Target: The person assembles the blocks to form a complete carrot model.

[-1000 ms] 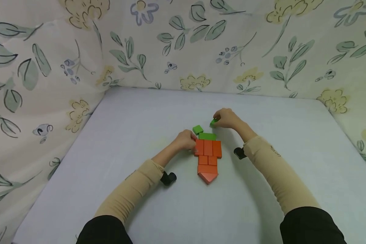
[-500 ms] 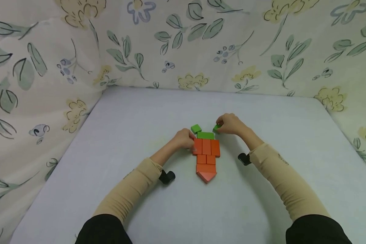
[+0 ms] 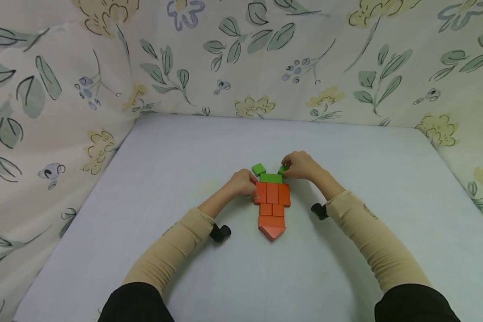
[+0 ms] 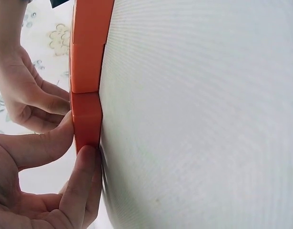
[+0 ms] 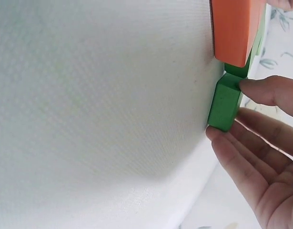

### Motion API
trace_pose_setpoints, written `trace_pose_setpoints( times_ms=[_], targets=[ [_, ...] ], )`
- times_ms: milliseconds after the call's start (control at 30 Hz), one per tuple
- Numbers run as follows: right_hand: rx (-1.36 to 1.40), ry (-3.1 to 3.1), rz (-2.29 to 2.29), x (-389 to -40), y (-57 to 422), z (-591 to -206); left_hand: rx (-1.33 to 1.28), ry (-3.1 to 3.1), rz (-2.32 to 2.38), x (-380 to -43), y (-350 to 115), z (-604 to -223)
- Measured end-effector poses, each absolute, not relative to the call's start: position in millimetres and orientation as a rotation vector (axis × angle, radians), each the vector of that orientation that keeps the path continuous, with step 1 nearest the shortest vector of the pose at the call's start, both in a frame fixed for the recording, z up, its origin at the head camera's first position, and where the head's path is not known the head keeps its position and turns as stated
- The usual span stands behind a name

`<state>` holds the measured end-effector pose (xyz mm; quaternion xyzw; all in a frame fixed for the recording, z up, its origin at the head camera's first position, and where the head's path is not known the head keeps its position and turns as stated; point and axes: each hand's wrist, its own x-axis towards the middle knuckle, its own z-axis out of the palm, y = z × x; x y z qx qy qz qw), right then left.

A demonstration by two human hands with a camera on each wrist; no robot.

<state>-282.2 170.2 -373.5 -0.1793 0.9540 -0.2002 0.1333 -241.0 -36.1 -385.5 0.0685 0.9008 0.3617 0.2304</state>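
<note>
Orange and green wooden blocks lie flat in one figure on the white table. My left hand (image 3: 243, 182) pinches the left block of a row of three upright orange blocks (image 3: 272, 193), thumb and fingertips at the corner of that orange block (image 4: 86, 119). Between thumb and fingers, my right hand (image 3: 300, 164) holds a small green block (image 5: 225, 102) at an angle, its end against the right of a long green block (image 3: 271, 178). Another small green block (image 3: 259, 169) sits tilted at the long one's left corner.
Below the row come two small orange blocks (image 3: 266, 209), a wide orange block (image 3: 271, 222) and an orange triangle block (image 3: 272, 233) pointing towards me. Black wrist cameras (image 3: 220, 233) stick out from both sleeves. Floral cloth (image 3: 225, 67) hangs behind the white table (image 3: 177, 147).
My right hand has come nearer with the small green block, bringing it down to the long green block's right corner. My left hand has stayed at the orange row.
</note>
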Motion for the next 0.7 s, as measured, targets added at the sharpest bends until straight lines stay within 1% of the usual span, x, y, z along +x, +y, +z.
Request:
trace_pose_setpoints(
  times_ms=[500, 700],
  targets=[
    [-0.51, 2.77, -0.499, -278, 169, -370, 0.229, 2.508, 0.988, -239, -39, -385],
    [-0.494, 2.841, -0.466, -274, 180, -360, 0.34, 2.63, 0.892, -232, -41, -386]
  ],
)
